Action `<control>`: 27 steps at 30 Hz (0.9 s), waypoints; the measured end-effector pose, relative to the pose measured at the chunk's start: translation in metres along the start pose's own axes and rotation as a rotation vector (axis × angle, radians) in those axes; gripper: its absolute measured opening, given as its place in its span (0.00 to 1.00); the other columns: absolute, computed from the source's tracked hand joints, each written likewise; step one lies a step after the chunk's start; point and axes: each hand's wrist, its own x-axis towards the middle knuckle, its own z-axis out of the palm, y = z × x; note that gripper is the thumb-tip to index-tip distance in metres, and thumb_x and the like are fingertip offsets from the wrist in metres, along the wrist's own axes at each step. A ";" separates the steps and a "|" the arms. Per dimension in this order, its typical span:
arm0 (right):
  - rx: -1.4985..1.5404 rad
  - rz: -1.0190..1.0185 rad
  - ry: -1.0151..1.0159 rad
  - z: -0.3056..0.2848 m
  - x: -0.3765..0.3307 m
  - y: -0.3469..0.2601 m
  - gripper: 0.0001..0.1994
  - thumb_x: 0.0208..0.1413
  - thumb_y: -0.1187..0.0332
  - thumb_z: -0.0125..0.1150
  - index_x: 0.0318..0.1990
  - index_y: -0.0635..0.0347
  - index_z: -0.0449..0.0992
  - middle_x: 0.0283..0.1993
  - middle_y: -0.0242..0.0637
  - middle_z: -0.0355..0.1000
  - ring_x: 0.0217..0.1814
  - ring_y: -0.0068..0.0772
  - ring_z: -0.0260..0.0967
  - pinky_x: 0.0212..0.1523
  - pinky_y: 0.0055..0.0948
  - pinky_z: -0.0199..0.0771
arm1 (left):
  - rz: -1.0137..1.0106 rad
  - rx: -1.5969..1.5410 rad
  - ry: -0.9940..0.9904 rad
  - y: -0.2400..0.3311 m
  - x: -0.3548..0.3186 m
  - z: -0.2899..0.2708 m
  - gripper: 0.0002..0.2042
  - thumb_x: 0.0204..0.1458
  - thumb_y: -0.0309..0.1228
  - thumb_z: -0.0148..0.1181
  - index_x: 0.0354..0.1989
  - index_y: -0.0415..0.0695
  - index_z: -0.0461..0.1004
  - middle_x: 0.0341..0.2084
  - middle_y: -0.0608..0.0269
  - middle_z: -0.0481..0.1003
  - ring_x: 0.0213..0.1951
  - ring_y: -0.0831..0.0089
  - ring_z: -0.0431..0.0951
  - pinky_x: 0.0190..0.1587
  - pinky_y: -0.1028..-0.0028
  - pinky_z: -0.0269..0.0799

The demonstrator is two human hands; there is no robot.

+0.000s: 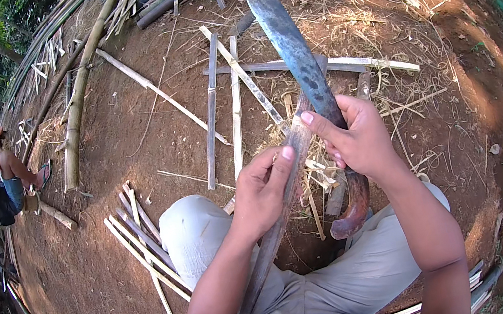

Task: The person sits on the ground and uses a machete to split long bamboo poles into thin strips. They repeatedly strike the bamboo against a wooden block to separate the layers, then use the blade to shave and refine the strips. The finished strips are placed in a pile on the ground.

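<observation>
By the fingers [281, 160] of the left hand [256, 193], a grey wooden strip [263, 259] is pinched near the centre of the frame, slanted up from bottom centre. A machete [290, 39] is gripped around its middle by the right hand [362, 137], whose thumb is laid by the strip; the blade is pointed toward the top. Pale split sticks [236, 109] are strewn over the soil [110, 269] at upper centre, and curled shavings [368, 15] at upper right.
</observation>
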 end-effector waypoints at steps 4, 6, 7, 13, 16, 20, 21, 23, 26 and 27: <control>0.117 0.061 -0.008 -0.001 -0.001 -0.004 0.11 0.60 0.63 0.65 0.34 0.62 0.75 0.15 0.24 0.65 0.12 0.13 0.57 0.12 0.19 0.55 | 0.077 0.017 0.147 -0.001 0.003 -0.007 0.21 0.67 0.43 0.46 0.48 0.36 0.77 0.27 0.63 0.76 0.25 0.82 0.74 0.29 0.80 0.71; 0.123 0.060 0.027 -0.003 0.001 -0.004 0.11 0.59 0.64 0.65 0.33 0.62 0.74 0.15 0.24 0.64 0.12 0.13 0.57 0.12 0.19 0.55 | 0.071 -0.109 0.191 0.003 0.003 -0.013 0.23 0.67 0.45 0.45 0.47 0.34 0.77 0.26 0.61 0.76 0.26 0.79 0.76 0.30 0.79 0.72; 0.126 0.060 0.045 -0.004 0.002 -0.004 0.11 0.59 0.64 0.65 0.33 0.62 0.74 0.15 0.24 0.64 0.12 0.13 0.57 0.12 0.19 0.55 | 0.068 -0.173 0.212 0.005 0.002 -0.017 0.24 0.67 0.45 0.45 0.46 0.34 0.77 0.26 0.60 0.77 0.27 0.78 0.77 0.31 0.79 0.73; 0.259 0.088 0.107 -0.025 0.008 -0.006 0.11 0.58 0.64 0.67 0.33 0.59 0.72 0.19 0.23 0.62 0.13 0.11 0.56 0.12 0.16 0.57 | -0.004 -0.197 0.232 0.013 0.002 -0.029 0.38 0.66 0.59 0.29 0.47 0.30 0.72 0.30 0.57 0.76 0.29 0.71 0.79 0.32 0.75 0.75; 0.304 0.079 0.140 -0.033 0.011 -0.007 0.11 0.58 0.63 0.66 0.32 0.58 0.71 0.20 0.23 0.62 0.14 0.12 0.56 0.12 0.16 0.57 | -0.184 -0.127 -0.012 0.008 -0.005 -0.009 0.30 0.68 0.53 0.33 0.48 0.34 0.71 0.28 0.59 0.76 0.26 0.73 0.78 0.31 0.76 0.74; 0.352 0.081 0.129 -0.034 0.016 -0.007 0.14 0.58 0.61 0.66 0.30 0.59 0.70 0.20 0.25 0.63 0.14 0.13 0.57 0.13 0.17 0.59 | -0.415 -0.273 -0.368 0.020 -0.023 0.007 0.12 0.67 0.36 0.47 0.42 0.40 0.70 0.16 0.74 0.63 0.13 0.82 0.63 0.17 0.79 0.61; 0.369 0.075 0.122 -0.034 0.018 -0.007 0.14 0.58 0.60 0.66 0.29 0.59 0.71 0.19 0.25 0.64 0.14 0.13 0.58 0.13 0.18 0.59 | -0.408 -0.315 -0.321 0.026 -0.021 0.004 0.12 0.67 0.36 0.47 0.40 0.40 0.70 0.15 0.75 0.60 0.13 0.84 0.60 0.16 0.80 0.58; 0.319 0.077 0.142 -0.028 0.021 -0.007 0.15 0.58 0.60 0.67 0.29 0.58 0.70 0.19 0.25 0.63 0.14 0.13 0.57 0.13 0.17 0.57 | -0.385 -0.394 -0.205 0.045 -0.011 -0.016 0.12 0.67 0.37 0.46 0.37 0.42 0.68 0.14 0.78 0.55 0.12 0.86 0.53 0.13 0.82 0.51; 0.262 0.041 0.099 -0.029 0.019 -0.006 0.14 0.58 0.61 0.67 0.30 0.58 0.69 0.18 0.24 0.63 0.14 0.13 0.56 0.13 0.17 0.56 | -0.116 -0.354 -0.115 0.103 0.011 -0.044 0.11 0.67 0.38 0.46 0.34 0.45 0.66 0.15 0.80 0.54 0.13 0.89 0.51 0.13 0.84 0.47; 0.240 0.062 0.100 -0.028 0.015 -0.011 0.13 0.57 0.62 0.68 0.32 0.59 0.70 0.18 0.24 0.63 0.14 0.13 0.56 0.13 0.17 0.56 | -0.015 -0.359 -0.090 0.126 0.020 -0.052 0.12 0.67 0.38 0.45 0.34 0.45 0.65 0.15 0.79 0.54 0.13 0.89 0.52 0.12 0.85 0.48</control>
